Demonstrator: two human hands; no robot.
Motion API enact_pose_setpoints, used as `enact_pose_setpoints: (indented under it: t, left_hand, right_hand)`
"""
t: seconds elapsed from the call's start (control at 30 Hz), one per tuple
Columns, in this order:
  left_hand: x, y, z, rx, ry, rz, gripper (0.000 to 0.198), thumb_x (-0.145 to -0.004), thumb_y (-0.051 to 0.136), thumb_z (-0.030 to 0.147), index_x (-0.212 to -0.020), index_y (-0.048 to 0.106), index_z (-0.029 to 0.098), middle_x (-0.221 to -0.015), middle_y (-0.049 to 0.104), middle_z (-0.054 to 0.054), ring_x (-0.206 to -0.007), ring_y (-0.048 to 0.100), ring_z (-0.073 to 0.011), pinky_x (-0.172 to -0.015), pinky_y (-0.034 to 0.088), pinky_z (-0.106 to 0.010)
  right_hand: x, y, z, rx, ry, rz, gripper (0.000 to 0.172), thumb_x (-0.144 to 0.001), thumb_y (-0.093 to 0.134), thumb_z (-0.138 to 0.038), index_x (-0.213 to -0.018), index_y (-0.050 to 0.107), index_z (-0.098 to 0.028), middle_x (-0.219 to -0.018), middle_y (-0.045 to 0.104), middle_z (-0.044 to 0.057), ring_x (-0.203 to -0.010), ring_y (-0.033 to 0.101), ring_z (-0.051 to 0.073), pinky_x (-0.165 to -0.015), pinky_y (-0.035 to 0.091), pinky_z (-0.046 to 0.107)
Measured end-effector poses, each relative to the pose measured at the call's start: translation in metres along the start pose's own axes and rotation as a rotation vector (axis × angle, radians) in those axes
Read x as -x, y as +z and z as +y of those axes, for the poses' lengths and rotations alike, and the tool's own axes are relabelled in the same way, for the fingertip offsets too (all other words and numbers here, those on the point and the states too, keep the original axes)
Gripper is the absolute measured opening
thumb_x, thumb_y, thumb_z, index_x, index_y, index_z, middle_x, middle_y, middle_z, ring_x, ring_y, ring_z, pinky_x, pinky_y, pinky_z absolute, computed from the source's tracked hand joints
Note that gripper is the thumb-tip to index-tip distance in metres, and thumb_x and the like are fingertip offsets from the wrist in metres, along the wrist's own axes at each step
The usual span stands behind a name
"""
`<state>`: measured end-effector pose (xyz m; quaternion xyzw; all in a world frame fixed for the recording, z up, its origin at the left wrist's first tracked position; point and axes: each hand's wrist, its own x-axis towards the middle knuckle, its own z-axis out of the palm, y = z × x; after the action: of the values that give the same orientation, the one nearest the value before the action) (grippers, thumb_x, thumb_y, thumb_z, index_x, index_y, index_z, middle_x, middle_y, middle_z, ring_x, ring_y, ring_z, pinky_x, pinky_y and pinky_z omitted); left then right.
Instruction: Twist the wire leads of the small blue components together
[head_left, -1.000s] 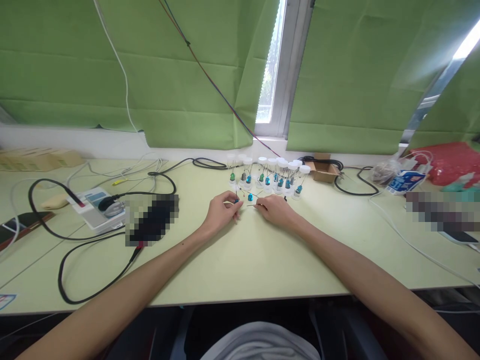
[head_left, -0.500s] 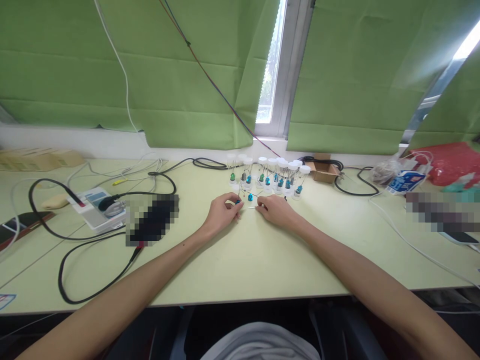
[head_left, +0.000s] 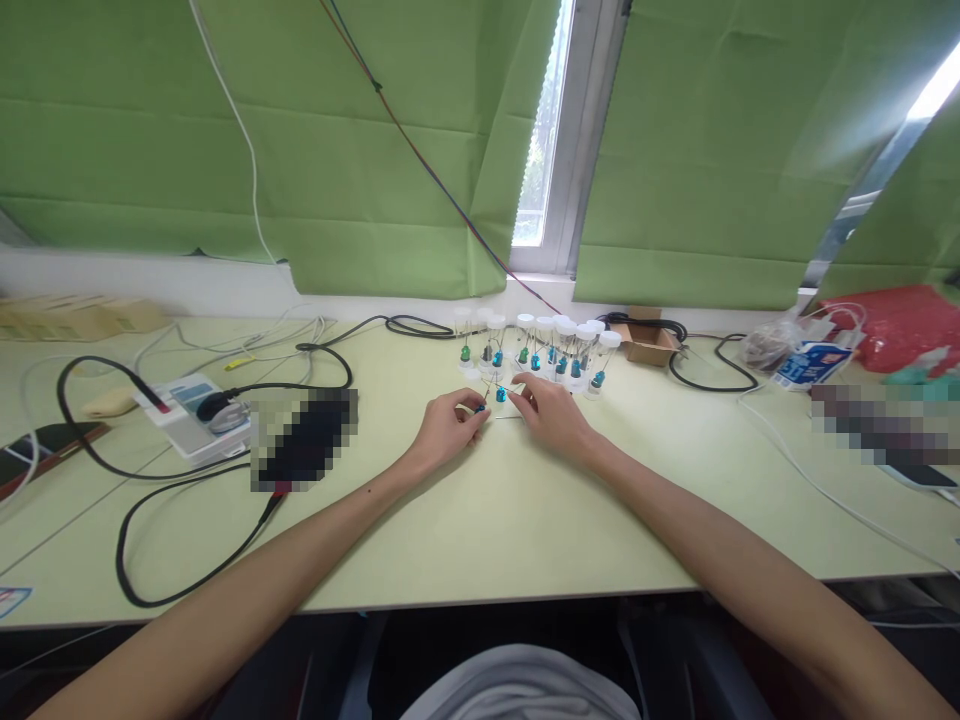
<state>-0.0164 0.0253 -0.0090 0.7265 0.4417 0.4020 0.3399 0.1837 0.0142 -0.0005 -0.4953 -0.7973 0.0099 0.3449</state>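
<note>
Right hand [head_left: 553, 412] has shifted forward, fingers parted, beside the blue piece [head_left: 501, 396].

Head-worn view, forward and down.

Beyond both the left grip [head_left: 444, 425] and the right grip [head_left: 556, 415], horizontally creased green fabric blinds cover most of the window side: a left blind [head_left: 150, 130], a right blind [head_left: 697, 150] and, far to the right of the right grip, a third blind [head_left: 919, 190]. Straight past the grips, daylight enters through a narrow window pane [head_left: 537, 175] beside a grey window frame [head_left: 576, 150]; another bright slit [head_left: 862, 200] slants far right. Under the left blind runs a low white wall [head_left: 112, 280]. The pale yellow-green worktop [head_left: 450, 530] spreads around the grips, with a seam [head_left: 82, 520] well left and deep shadow beneath its near edge.
</note>
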Motion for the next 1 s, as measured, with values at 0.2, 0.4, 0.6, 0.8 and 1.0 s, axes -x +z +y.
enact_pose_setpoints:
  t: [0.2,0.4,0.6,0.8,1.0]
  left_hand:
    - [0.000,0.001,0.002,-0.042,0.010,0.003,0.021,-0.081,0.060,0.039,-0.084,0.062,0.018,-0.084,0.068,-0.003,-0.049,0.060,-0.0109,-0.051,0.048,-0.024]
    - [0.000,0.002,0.001,0.034,-0.030,-0.010,0.021,-0.081,0.060,0.039,-0.081,0.059,0.018,-0.077,0.065,-0.003,-0.050,0.061,-0.0123,-0.049,0.049,-0.024]
    - [0.000,0.004,0.002,0.135,-0.023,0.057,0.028,-0.079,0.063,0.042,-0.090,0.050,0.020,-0.081,0.061,-0.001,-0.048,0.062,-0.0127,-0.045,0.050,-0.025]
    - [0.004,0.003,0.010,0.174,-0.012,0.072,0.037,-0.080,0.063,0.041,-0.102,0.037,0.025,-0.075,0.056,0.006,-0.045,0.062,-0.0132,-0.042,0.048,-0.024]
    - [0.002,0.002,0.008,0.165,0.002,0.047,0.027,-0.081,0.061,0.043,-0.097,0.053,0.023,-0.074,0.057,0.003,-0.049,0.063,-0.0144,-0.044,0.050,-0.025]
  right_hand:
    - [-0.002,0.001,0.005,0.072,0.031,0.048,0.023,-0.096,0.040,-0.018,-0.111,0.057,-0.016,-0.099,0.066,0.009,-0.084,0.061,0.019,-0.074,0.042,0.028]
    - [-0.002,0.006,0.021,0.185,0.089,-0.044,0.022,-0.091,0.049,-0.017,-0.109,0.060,-0.012,-0.106,0.060,0.015,-0.099,0.057,0.024,-0.083,0.044,0.032]
    - [-0.002,0.008,0.023,0.176,0.107,-0.123,0.024,-0.091,0.052,-0.018,-0.112,0.061,-0.012,-0.108,0.057,0.015,-0.105,0.054,0.025,-0.087,0.043,0.033]
    - [-0.001,0.010,0.025,0.125,0.094,-0.158,0.020,-0.090,0.052,-0.013,-0.107,0.063,-0.014,-0.105,0.056,0.013,-0.098,0.055,0.022,-0.084,0.043,0.031]
    - [-0.001,0.013,0.028,0.067,0.049,-0.138,0.017,-0.086,0.051,-0.007,-0.096,0.062,-0.015,-0.100,0.055,0.010,-0.089,0.054,0.019,-0.078,0.042,0.029]
